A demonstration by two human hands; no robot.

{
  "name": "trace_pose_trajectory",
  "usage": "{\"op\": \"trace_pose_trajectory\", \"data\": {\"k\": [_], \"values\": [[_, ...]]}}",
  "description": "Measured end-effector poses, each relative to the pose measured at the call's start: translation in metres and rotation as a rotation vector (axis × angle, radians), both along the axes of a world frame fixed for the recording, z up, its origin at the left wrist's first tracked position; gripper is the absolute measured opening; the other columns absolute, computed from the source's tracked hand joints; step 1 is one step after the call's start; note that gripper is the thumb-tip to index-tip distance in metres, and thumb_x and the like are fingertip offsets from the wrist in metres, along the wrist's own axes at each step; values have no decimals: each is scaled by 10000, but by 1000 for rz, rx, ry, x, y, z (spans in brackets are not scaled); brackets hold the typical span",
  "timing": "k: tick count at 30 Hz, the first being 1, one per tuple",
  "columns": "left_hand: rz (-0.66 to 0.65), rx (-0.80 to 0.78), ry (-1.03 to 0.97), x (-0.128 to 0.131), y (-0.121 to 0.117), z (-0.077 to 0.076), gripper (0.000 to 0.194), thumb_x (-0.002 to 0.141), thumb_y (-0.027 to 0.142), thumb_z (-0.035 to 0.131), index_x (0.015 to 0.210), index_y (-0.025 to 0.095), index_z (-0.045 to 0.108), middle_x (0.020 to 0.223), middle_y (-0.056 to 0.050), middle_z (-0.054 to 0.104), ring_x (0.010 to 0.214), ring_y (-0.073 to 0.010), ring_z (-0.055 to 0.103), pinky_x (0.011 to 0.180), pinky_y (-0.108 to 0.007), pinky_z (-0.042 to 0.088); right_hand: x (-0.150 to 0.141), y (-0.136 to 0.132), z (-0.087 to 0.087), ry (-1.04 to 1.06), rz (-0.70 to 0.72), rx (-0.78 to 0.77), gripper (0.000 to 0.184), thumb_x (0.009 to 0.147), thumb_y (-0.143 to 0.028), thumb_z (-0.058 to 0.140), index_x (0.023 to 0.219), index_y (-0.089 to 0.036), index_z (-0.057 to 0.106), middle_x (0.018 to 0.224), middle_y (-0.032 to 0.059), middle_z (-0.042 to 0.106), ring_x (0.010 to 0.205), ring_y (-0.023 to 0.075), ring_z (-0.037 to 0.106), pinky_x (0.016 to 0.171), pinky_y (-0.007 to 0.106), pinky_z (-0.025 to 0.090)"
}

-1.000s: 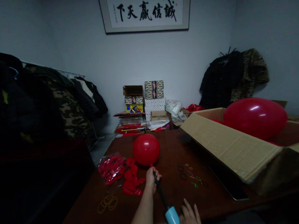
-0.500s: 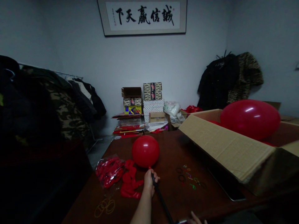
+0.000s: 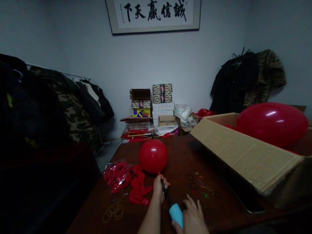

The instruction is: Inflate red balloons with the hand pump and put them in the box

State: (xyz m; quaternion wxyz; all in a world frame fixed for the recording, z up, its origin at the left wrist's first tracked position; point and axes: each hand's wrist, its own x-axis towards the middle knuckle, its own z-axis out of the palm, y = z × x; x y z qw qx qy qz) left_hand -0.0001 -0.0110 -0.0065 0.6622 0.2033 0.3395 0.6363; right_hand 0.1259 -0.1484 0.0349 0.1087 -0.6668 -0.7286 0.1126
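Note:
A small round red balloon (image 3: pixel 153 156) sits on the nozzle of a hand pump with a black shaft and light blue handle (image 3: pixel 175 215). My left hand (image 3: pixel 159 188) is closed round the nozzle end just under the balloon's neck. My right hand (image 3: pixel 192 217) is wrapped on the blue handle, pushed in close to the left hand. All of this hovers over a dark brown table (image 3: pixel 177 152).
A bag of red uninflated balloons (image 3: pixel 116 174) and loose ones (image 3: pixel 138 190) lie left of the pump. Yellow rubber bands (image 3: pixel 112 212) and coloured bands (image 3: pixel 201 187) lie on the table. A large cardboard box (image 3: pixel 243 156) at right holds a big red balloon (image 3: pixel 271 123). Stacked boxes stand behind.
My right hand, drawn back nearly out of view half a second ago, has pushed the blue handle forward toward my left hand. The balloon stays on the nozzle.

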Motion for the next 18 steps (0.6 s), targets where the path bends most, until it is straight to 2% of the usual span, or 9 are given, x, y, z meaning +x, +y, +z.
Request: {"op": "trace_pose_trajectory", "data": {"k": [4,8,12,18], "values": [[-2,-3,-1,0,3,0,332,644,405,637,631,216,364,403,104,391,296,-56,335,455,-248,354,-19,24,15,42,-8,65,467,745,-491,456,937,-131,684,1252,158,549,1320,311,303,1111,519,86],[-3,16,5,-1,5,-1,305,652,390,616,632,217,366,394,105,398,291,-58,333,456,-251,364,-26,37,7,57,-12,89,474,741,-483,471,977,-124,672,1206,171,572,1286,322,351,1098,536,113],[-15,12,22,0,6,-2,288,666,388,596,633,220,364,390,105,403,282,-59,321,447,-254,365,-27,35,-3,76,-26,125,443,775,-476,429,957,-151,670,1202,144,580,1292,311,346,1099,537,107],[-5,10,45,1,3,0,277,679,384,576,624,221,360,380,103,396,272,-60,314,441,-252,358,-30,24,1,49,-46,99,470,773,-453,432,1017,-113,647,1225,169,567,1309,314,325,1111,535,81]]}}
